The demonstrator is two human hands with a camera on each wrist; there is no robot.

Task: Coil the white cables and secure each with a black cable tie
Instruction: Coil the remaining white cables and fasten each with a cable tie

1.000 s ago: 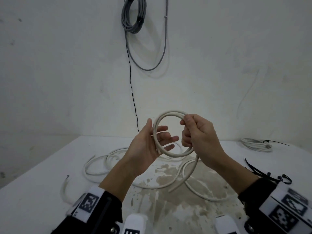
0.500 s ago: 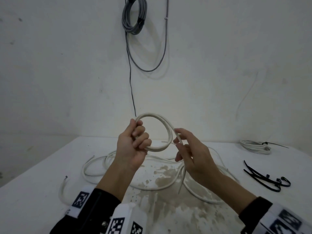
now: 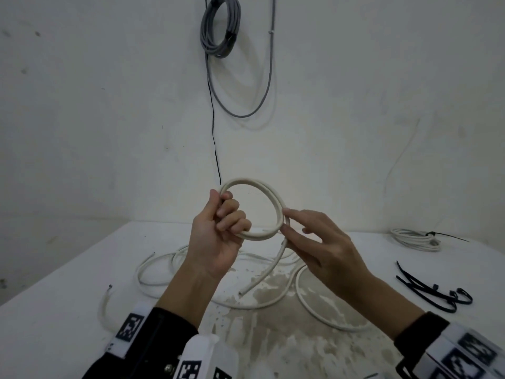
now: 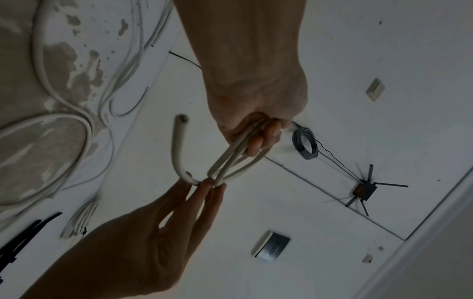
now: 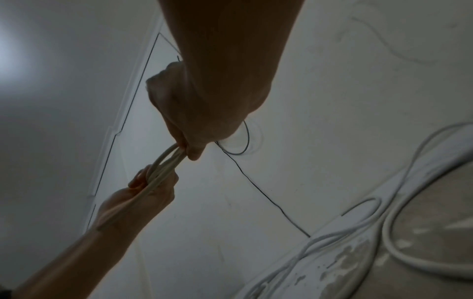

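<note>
A small coil of white cable (image 3: 262,184) is held up in front of the wall, above the table. My left hand (image 3: 221,225) grips the coil's left side, fingers curled round its turns (image 4: 230,161). My right hand (image 3: 285,220) is at the coil's right side, fingers stretched out, pinching the cable between thumb and fingertips (image 4: 204,183). From that point the free tail (image 3: 273,266) hangs down, its cut end just above the table. Black cable ties (image 3: 426,291) lie on the table to the right, untouched.
More loose white cable (image 3: 164,266) sprawls over the white table (image 3: 68,310), around a worn patch. A coiled, tied cable (image 3: 415,239) lies at the back right. A grey cable coil (image 3: 220,26) hangs on the wall.
My left hand went from open-palmed to gripping the coil, which shifted left. My right hand slid to the coil's right side and its fingers stretched out.
</note>
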